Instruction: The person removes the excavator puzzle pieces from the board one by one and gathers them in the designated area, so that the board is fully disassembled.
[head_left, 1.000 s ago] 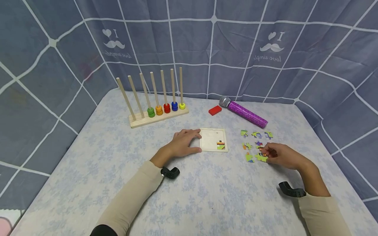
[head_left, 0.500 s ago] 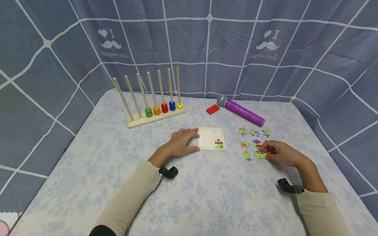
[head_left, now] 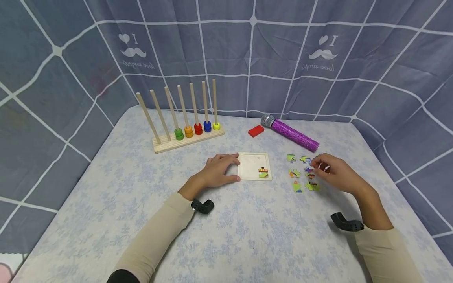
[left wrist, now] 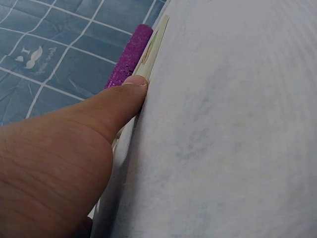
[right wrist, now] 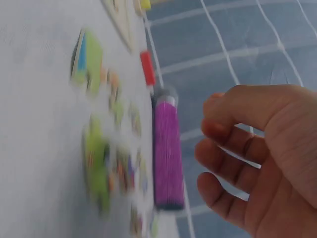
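Observation:
My left hand (head_left: pixel 221 171) holds the left side of a shallow wooden puzzle tray (head_left: pixel 249 167), thumb near its front corner and fingers near its back corner. In the left wrist view the thumb (left wrist: pixel 133 84) presses against the tray's edge. A small patch of printed puzzle (head_left: pixel 263 173) sits in the tray's front right corner. My right hand (head_left: pixel 337 173) hovers over the right side of the loose jigsaw pieces (head_left: pixel 295 173), fingers loosely bent. Nothing shows between thumb and fingers in the right wrist view. The hand hides part of the top right of the group.
Behind the tray lie a red block (head_left: pixel 256 131) and a glittery purple microphone (head_left: pixel 295 135). A wooden peg stand (head_left: pixel 189 143) with coloured beads is at the back left. A grey-blue checked curtain (head_left: pixel 230 51) hangs behind the table.
My right hand has lifted off the lower right pieces and moved up toward the top right of the group. The left hand stays on the tray.

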Available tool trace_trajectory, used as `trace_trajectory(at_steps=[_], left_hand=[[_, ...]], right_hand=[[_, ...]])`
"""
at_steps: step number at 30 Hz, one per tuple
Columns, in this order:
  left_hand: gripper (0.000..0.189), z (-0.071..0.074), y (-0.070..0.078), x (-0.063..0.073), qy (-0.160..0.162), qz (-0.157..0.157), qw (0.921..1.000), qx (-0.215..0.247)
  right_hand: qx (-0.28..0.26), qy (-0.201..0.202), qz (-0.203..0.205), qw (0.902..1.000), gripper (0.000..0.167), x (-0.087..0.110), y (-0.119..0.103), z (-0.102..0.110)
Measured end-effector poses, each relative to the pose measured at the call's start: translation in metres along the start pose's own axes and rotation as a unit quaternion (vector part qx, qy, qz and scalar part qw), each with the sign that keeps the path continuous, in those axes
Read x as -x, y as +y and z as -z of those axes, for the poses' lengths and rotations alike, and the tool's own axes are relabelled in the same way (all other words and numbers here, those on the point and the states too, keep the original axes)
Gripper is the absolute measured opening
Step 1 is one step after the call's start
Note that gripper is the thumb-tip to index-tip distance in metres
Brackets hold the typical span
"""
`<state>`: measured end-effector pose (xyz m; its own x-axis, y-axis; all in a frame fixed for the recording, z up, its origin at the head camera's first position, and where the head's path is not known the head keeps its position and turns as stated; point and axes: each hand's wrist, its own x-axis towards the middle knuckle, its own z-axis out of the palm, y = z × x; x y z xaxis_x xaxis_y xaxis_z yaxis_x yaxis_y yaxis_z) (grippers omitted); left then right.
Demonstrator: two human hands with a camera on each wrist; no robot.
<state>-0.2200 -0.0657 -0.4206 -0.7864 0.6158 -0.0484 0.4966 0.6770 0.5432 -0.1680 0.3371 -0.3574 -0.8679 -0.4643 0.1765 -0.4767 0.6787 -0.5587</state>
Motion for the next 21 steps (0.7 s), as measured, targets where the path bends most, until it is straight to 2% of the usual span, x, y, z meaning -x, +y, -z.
trace_trajectory(at_steps=[3, 8, 12, 16, 21], left_hand=[[0.053, -0.001, 0.001, -0.001, -0.002, -0.002, 1.0, 0.001], [0.054, -0.001, 0.001, 0.0, -0.003, -0.002, 1.0, 0.004], [0.054, 0.0, 0.001, 0.002, -0.002, 0.001, 1.0, 0.004], [0.053, 0.0, 0.001, 0.001, 0.0, 0.0, 1.0, 0.003], [0.054, 0.001, -0.001, 0.001, 0.002, 0.003, 1.0, 0.002]], right_hand=[[-0.006, -0.024, 0.004, 0.9997, 0.015, -0.016, -0.013, -0.007], [-0.009, -0.116, -0.014, 0.9931, 0.024, -0.049, -0.035, -0.028], [0.002, -0.168, -0.003, 0.9858, 0.031, -0.075, -0.046, -0.051], [0.043, -0.185, 0.012, 0.9816, 0.035, -0.092, -0.051, -0.073], [0.068, -0.179, -0.009, 0.9814, 0.033, -0.098, -0.055, -0.084]])
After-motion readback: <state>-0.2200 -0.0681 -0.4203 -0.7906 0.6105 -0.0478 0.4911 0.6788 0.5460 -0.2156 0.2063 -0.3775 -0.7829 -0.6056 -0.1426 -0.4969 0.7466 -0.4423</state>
